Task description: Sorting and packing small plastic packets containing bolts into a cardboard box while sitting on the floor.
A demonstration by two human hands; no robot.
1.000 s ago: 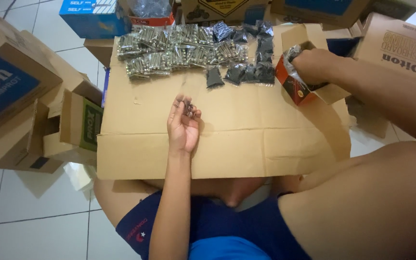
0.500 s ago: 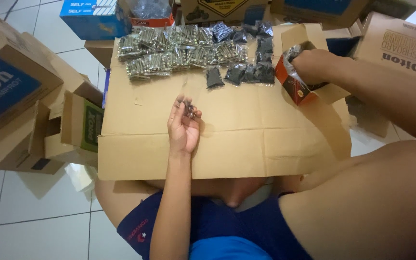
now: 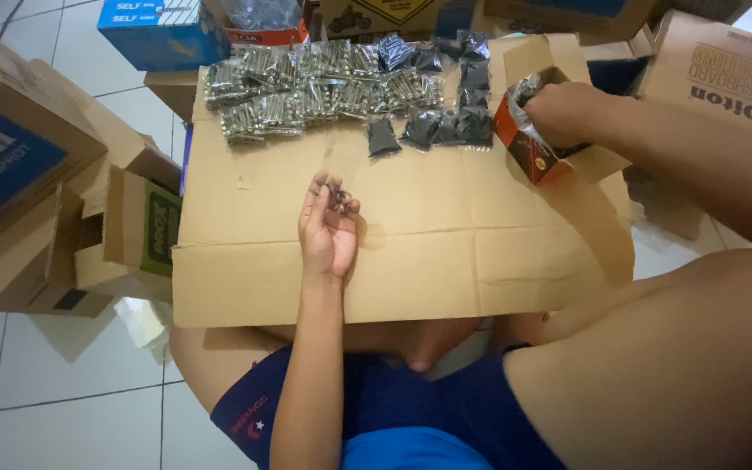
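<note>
On the cardboard sheet (image 3: 446, 252), the left hand (image 3: 328, 235) rests palm-up, its grip loosely pinching small screws (image 3: 338, 197). Right hand (image 3: 567, 113) reaches into a small box (image 3: 533, 152); its grip is hidden.

I see a stockroom-like tiled floor (image 3: 63, 383): cardboard cartons (image 3: 19, 165) all around, bagged screw packets (image 3: 306, 87) laid out on flattened cardboard (image 3: 446, 252).

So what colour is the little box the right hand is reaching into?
Red and black small cardboard box, seen in the head view.
</note>
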